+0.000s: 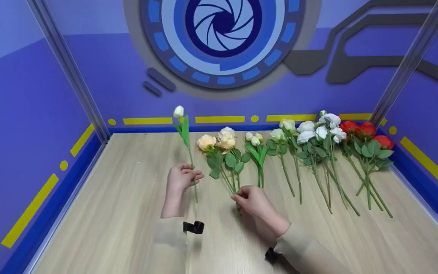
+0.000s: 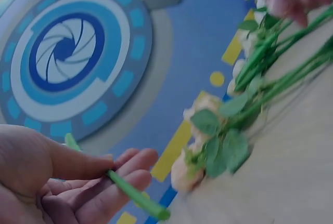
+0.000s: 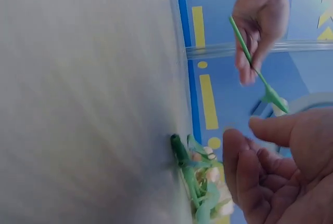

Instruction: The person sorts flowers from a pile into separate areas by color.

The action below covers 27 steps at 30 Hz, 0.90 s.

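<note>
In the head view, my left hand pinches the stem of a white tulip between thumb and fingers. The tulip stands upright above the table, bloom at the top with long green leaves below it. Its green stem crosses the fingers in the left wrist view. My right hand hovers by the lower stems of peach flowers and white tulips lying on the table. In the right wrist view, its fingers are loosely bent, thumb apart from them, with nothing visible between.
Pale green-white roses, white flowers and red roses lie rightward along the back of the wooden table, stems toward me. Blue panels wall the back and sides, with metal posts at the corners.
</note>
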{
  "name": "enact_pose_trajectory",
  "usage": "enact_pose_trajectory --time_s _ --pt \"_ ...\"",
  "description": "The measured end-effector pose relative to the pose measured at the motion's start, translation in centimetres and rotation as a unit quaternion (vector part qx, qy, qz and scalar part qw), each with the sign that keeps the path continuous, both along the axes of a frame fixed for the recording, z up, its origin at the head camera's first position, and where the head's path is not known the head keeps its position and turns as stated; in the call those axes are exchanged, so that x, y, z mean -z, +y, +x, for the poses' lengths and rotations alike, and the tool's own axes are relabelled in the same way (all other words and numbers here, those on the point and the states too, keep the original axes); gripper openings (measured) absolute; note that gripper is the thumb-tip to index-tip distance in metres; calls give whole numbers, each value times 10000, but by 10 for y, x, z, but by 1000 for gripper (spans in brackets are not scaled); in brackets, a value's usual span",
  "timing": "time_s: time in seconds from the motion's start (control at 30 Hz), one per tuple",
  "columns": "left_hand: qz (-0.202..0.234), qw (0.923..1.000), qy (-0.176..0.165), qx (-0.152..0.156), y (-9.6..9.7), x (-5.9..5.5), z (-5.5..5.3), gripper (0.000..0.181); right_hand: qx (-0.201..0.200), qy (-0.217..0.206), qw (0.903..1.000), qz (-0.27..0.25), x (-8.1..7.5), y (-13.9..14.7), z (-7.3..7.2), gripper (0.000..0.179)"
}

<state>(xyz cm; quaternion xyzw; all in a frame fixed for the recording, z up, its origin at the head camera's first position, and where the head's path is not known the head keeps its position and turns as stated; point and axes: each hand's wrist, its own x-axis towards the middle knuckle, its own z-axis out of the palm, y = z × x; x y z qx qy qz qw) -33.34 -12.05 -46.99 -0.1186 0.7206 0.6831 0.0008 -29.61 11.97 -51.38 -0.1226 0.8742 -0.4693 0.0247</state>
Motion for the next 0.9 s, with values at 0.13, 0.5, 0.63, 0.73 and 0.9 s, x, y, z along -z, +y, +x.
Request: enact_pose_trajectory --time_s 0.13,0.5,0.63,0.73,0.9 --pt "245 9986 344 308 24 -1 4 28 -275 -97 9982 -523 -2 -2 1 16" --pt "-3 9908 1021 891 77 8 14 21 -466 -406 9888 -1355 -6 -7 2 19" --pt "-366 9897 1136 793 88 12 16 22 -206 -225 9901 -1367 -9 -6 2 15" --pt "-741 9872 1193 755 95 17 17 23 -66 -45 9919 -1271 -10 -3 -1 14" --pt "-1084 9822 1272 854 102 21 17 24 -46 76 9942 -1069 -9 5 -6 12"
